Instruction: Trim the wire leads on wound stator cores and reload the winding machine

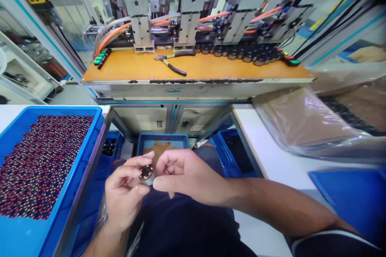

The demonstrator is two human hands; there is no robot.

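A small motor stator [147,176] with copper windings around its open top and a pale outer ring is held over my lap. My left hand [125,186] grips it from the left between thumb and fingers, the top facing up. Close on the right is my right hand [188,174], its fingers curled and its thumb tip at the stator's side. Whether that thumb presses on the stator or the fingers pinch a fine wire, I cannot tell.
A blue tray [99,118] full of small wound parts stands left. Cutting pliers [173,62], dark cylindrical parts [238,53] and markers [102,59] lie on the orange machine bench [129,68]. A blue bin [163,138] sits below; a plastic-wrapped box [304,116] is on the right.
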